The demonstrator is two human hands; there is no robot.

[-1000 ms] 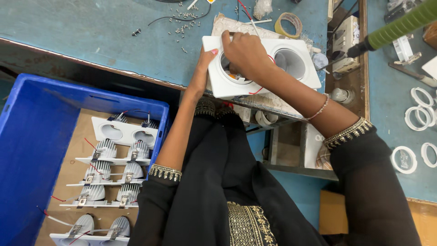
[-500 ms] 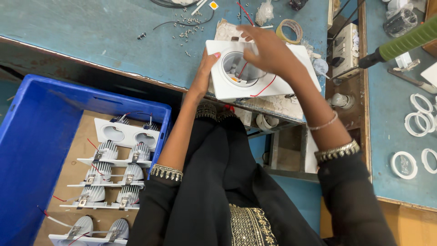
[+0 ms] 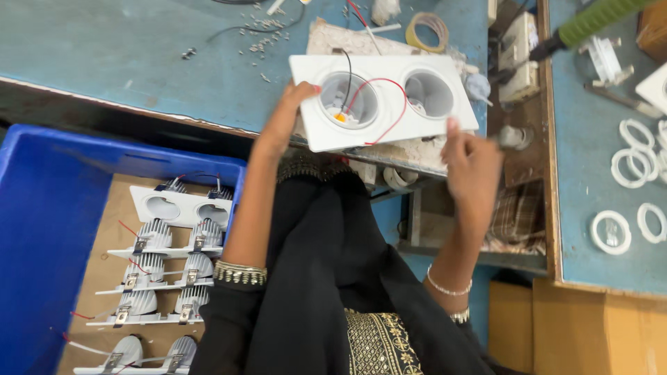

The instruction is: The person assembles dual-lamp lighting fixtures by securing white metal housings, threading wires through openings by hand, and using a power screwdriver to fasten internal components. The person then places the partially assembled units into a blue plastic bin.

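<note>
White twin-hole lamp frame (image 3: 383, 97), red and black wires (image 3: 379, 104).

blue crate (image 3: 42, 229) of finished light fittings (image 3: 163, 260), white rings (image 3: 636, 187), tape roll (image 3: 426, 28)

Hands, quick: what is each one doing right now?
Left hand: holding the left end of the white twin-light housing.
Right hand: open, holding nothing, just off the housing's right corner.

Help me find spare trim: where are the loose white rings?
In the head view, the white rings lie far right on the blue bench, right of the right hand.
</note>
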